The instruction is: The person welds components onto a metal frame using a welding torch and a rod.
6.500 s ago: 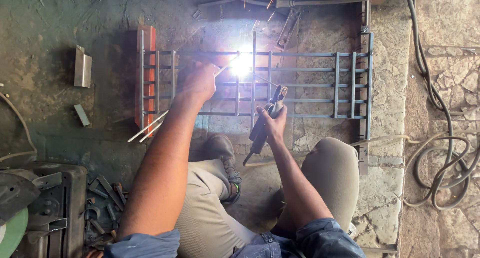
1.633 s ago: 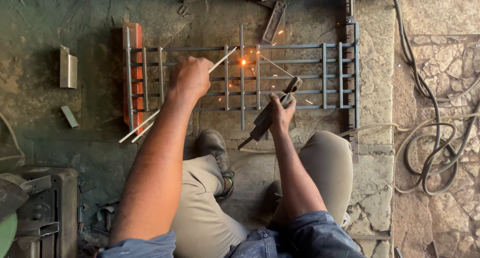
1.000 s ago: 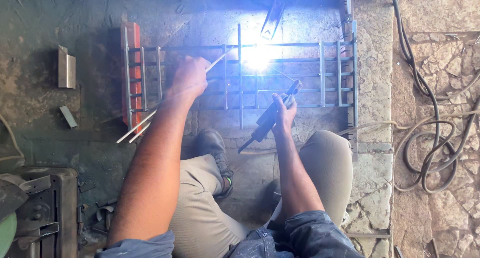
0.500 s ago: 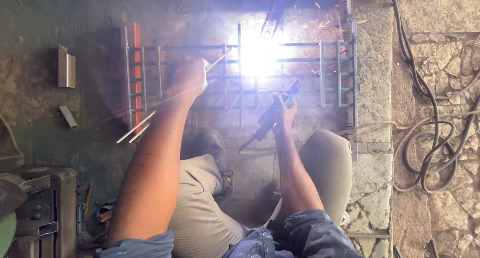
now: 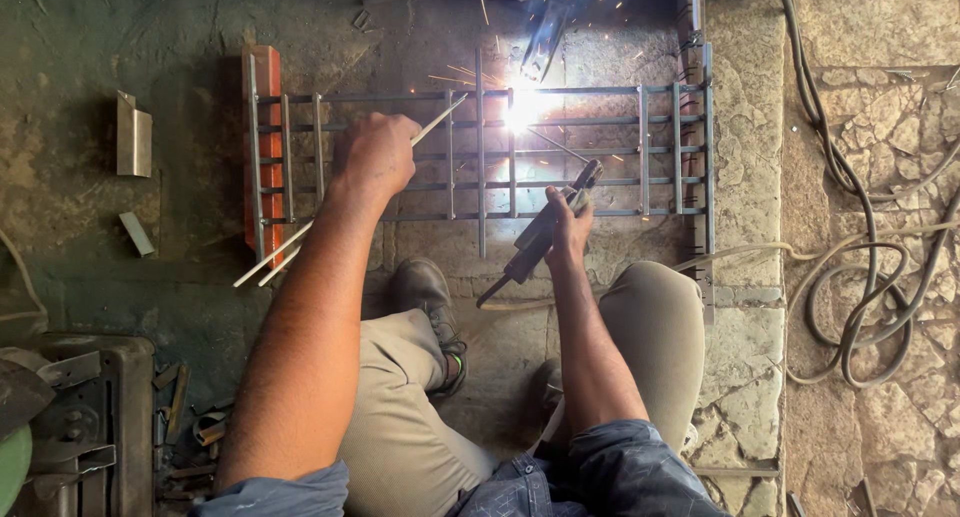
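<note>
The left hand (image 5: 375, 157) is closed in a fist, its fingers clamped on a bundle of thin welding rods (image 5: 300, 239) whose long axis slants from lower left to upper right over the metal grille (image 5: 480, 152) lying flat on the floor. The grille's long bars run left to right. Right of that, the right hand (image 5: 568, 222) has its fingers wrapped around the electrode holder (image 5: 545, 227), which points up and left toward the bright arc (image 5: 520, 112) on an upper bar. The right hand is nearer the arc.
</note>
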